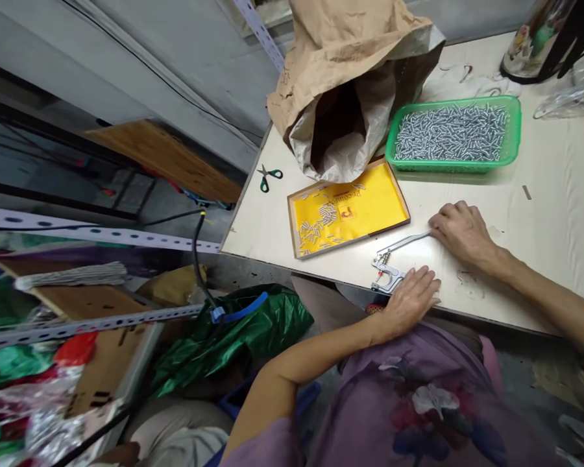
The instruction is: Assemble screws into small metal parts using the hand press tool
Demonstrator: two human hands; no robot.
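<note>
Grey metal snap pliers (389,279) lie at the table's front edge, handles spread and jaws toward the left. A spring shows between the arms, with a small red part in the jaw. My left hand (411,297) rests over the lower handle, holding it against the table, fingers close together. Around the end of the raised upper handle, the fingers of my right hand (460,231) are closed. Just behind the pliers sits a shallow box (389,226) with a yellow bottom and small silver metal pins (327,214) scattered on its left side.
A green plastic basket (514,133) full of similar metal pieces stands at the back. Beside it, a large brown paper sack (340,58) gapes toward the box. Green-handled scissors (267,176) lie near the table's left edge. A clear kettle (540,42) stands back right.
</note>
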